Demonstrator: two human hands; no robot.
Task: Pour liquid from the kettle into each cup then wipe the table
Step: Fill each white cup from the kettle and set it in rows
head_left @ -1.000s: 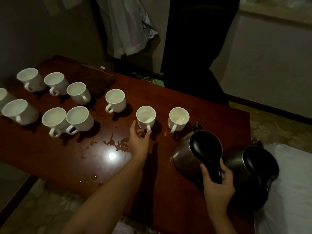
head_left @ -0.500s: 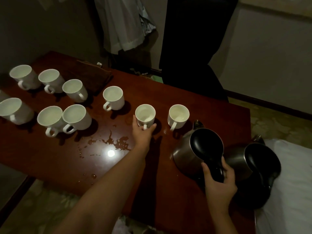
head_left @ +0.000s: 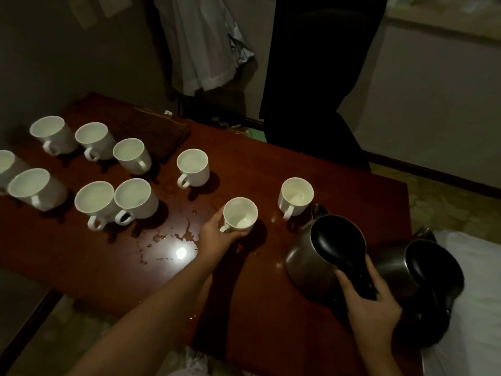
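White cup [head_left: 240, 214] sits near the middle of the table [head_left: 352, 191], and my left hand [head_left: 217, 237] grasps it at the handle side. My right hand [head_left: 371, 308] grips the kettle [head_left: 320, 256] handle, so I judge I am in the pouring step. Next I must tilt the kettle over this cup with care.

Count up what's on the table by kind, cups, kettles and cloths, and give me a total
White ceramic cups: 10, one cut off at the left edge
Stainless steel kettles with black handles: 2
Dark brown folded cloth: 1
Total: 13
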